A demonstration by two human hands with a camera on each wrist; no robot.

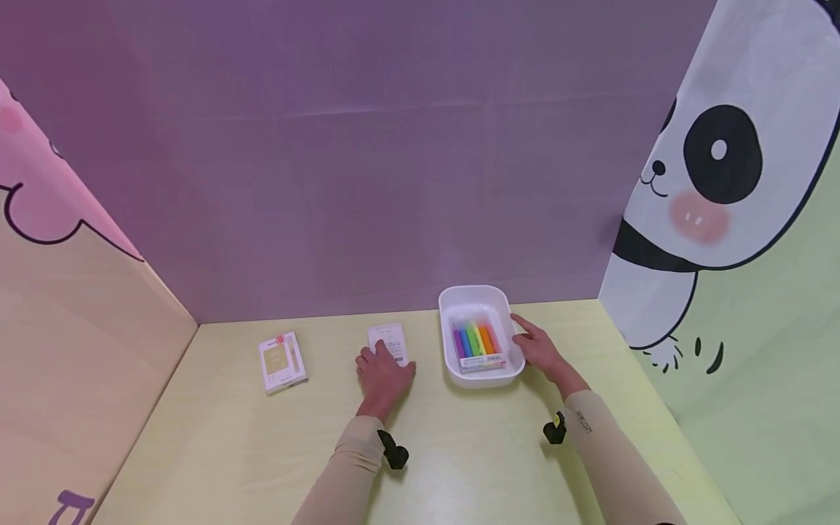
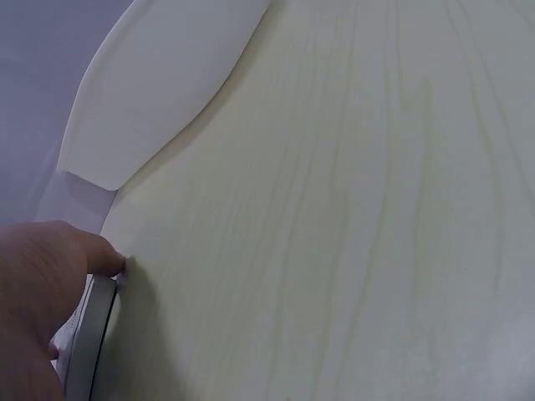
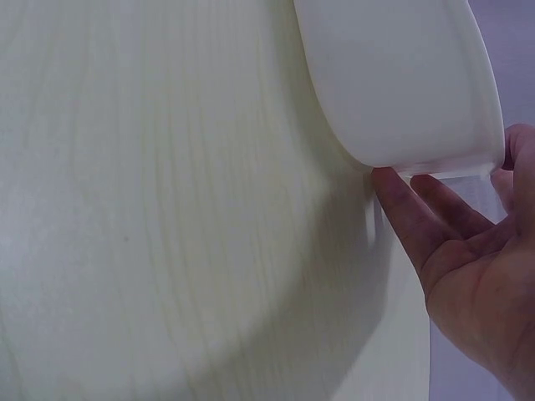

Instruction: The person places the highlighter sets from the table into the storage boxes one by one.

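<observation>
My left hand (image 1: 386, 375) reaches over a small white box (image 1: 391, 340) with printing on it, its fingers and thumb at the sides. In the left wrist view the hand (image 2: 42, 292) grips this box (image 2: 90, 338), whose edge lies close over the table. My right hand (image 1: 541, 350) holds a white plastic tray (image 1: 482, 294) by its right side. Fingers touch the tray wall (image 3: 401, 83) from below while others bend at the rim in the right wrist view. Inside the tray lies a clear pack of colored markers (image 1: 477, 343), purple through orange.
A second white box (image 1: 282, 362) with a gold panel lies on the left part of the pale wood table (image 1: 472, 459). Behind the table rises a purple backdrop (image 1: 394, 160). A panda-printed panel (image 1: 741, 240) stands on the right, and a pink and peach panel (image 1: 72, 328) on the left.
</observation>
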